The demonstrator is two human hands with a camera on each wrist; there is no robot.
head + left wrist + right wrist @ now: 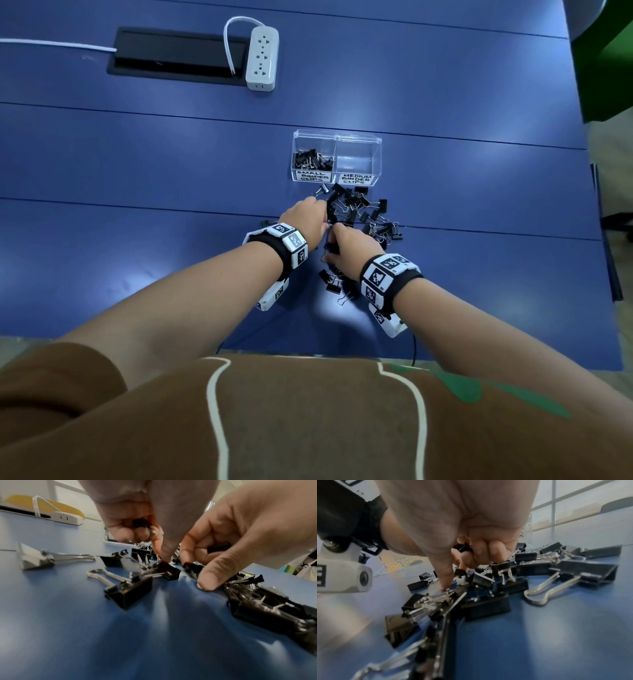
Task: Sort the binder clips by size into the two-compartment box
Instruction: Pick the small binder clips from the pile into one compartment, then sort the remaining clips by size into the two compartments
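Both my left hand (306,216) and right hand (349,244) pinch small binder clips (359,212): light, stiff, slippery steel, best gripped across the body.

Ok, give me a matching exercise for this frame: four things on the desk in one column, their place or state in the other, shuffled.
Things:
1. small-clips compartment
2. medium-clips compartment
3. power strip
4. loose binder clips

Place or state:
A. no clips visible inside
B. far left, beside the black cable hatch
C. holds a heap of black clips
D. scattered on the blue desk in front of the box

Pairs: 1-C, 2-A, 3-B, 4-D
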